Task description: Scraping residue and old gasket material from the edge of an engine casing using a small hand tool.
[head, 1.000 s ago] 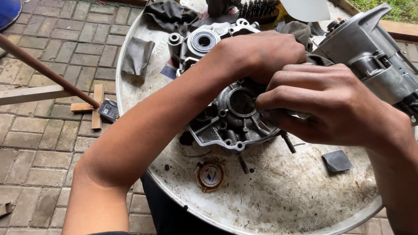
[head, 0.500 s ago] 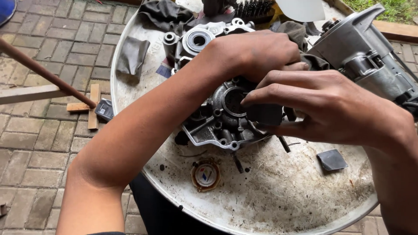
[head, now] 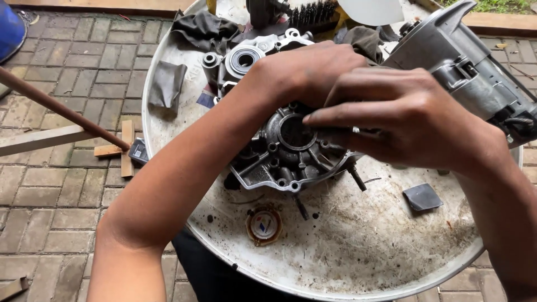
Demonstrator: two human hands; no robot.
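Note:
A grey metal engine casing (head: pixel 282 162) with a round opening lies on a big round white tray (head: pixel 347 263). My left hand (head: pixel 305 70) reaches over from the left and grips the casing's far edge; its fingertips are hidden behind my other hand. My right hand (head: pixel 403 117), with a ring on one finger, lies across the casing's right side. Its fingers are stretched out together and press on the rim of the round opening. A small dark sheet seems to be pinched under them, mostly hidden.
On the tray are a second casing half (head: pixel 246 59), a large grey engine housing (head: pixel 464 72), dark rags (head: pixel 204 28), a wire brush (head: pixel 313 11), a grey folded sheet (head: pixel 166 84), a dark square piece (head: pixel 422 197) and a round emblem cap (head: pixel 264 225). A rod (head: pixel 56 109) and wood scraps lie on brick paving at left.
My right hand's fingers have slid leftward across the casing, from its right flank onto the rim of the round opening. My left hand keeps its grip.

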